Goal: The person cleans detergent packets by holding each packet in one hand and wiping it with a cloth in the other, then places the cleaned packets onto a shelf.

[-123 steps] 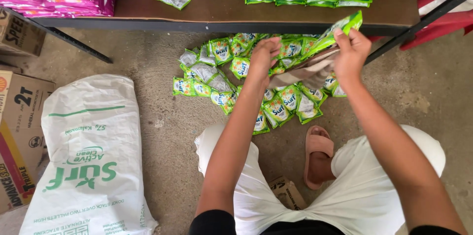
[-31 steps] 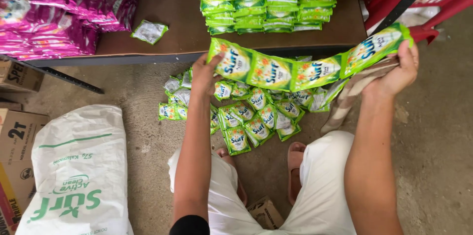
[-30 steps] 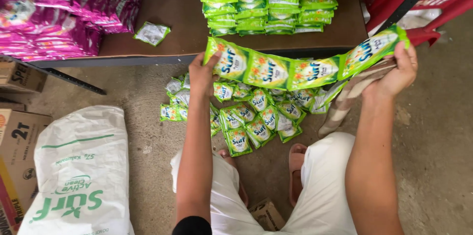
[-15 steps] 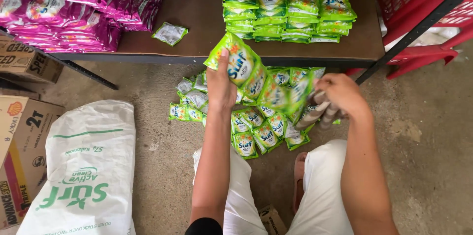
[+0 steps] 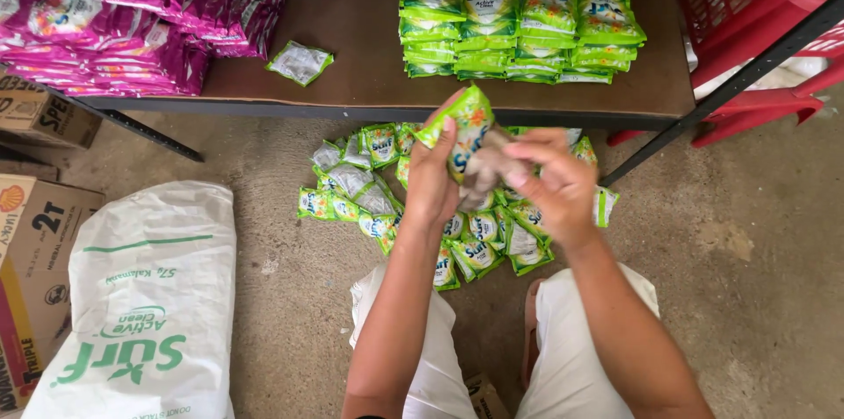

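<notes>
My left hand and my right hand are together in front of me, both gripping a folded strip of green sachets. The strip is bunched upright between the two hands. Under my hands a loose pile of green sachets lies on the concrete floor. Just beyond, on a low brown shelf, stand neat stacks of green sachets.
Pink sachet packs fill the shelf's left end, with a single pale sachet beside them. A white woven sack lies on the floor at left, next to cardboard boxes. A red crate and a black shelf leg are at right.
One second ago I held the strip stretched wide between both hands. My hands have since come together, and the strip is now folded into a bunch between them.
</notes>
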